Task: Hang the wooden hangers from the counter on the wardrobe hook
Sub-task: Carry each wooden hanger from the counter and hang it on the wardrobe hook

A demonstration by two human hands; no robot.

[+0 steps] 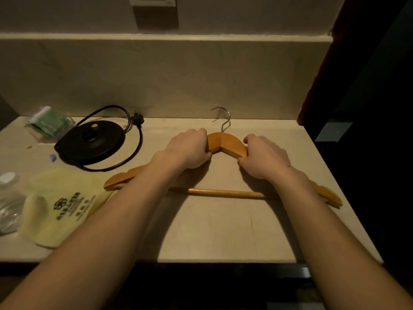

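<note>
Wooden hanger lies on the pale worktop, apex toward the back wall, metal hook sticking up just beyond the apex. Left hand grips the hanger's left shoulder right beside the apex: grip curled round the wood, fingers over the far edge, thumb on the near edge. Right hand does the same on the right shoulder, grip pinching the wood between fingers and thumb. The two hands are apart, with the bare apex between them. The forearms cross over the hanger's lower arms and hide parts of them; the crossbar shows between the forearms. Cannot tell if the apex is raised off the worktop or flat on it. Left of the hanger is a black kettle base with its cord looped round it, the plug at the wall. Farther left of the hanger, at the back, is a green packet. The hanger's left tip touches or overlaps a yellow printed bag, and a clear plastic bottle sits beyond that at the frame edge. Right of the hanger the worktop ends at a dark area, no detail visible.
</note>
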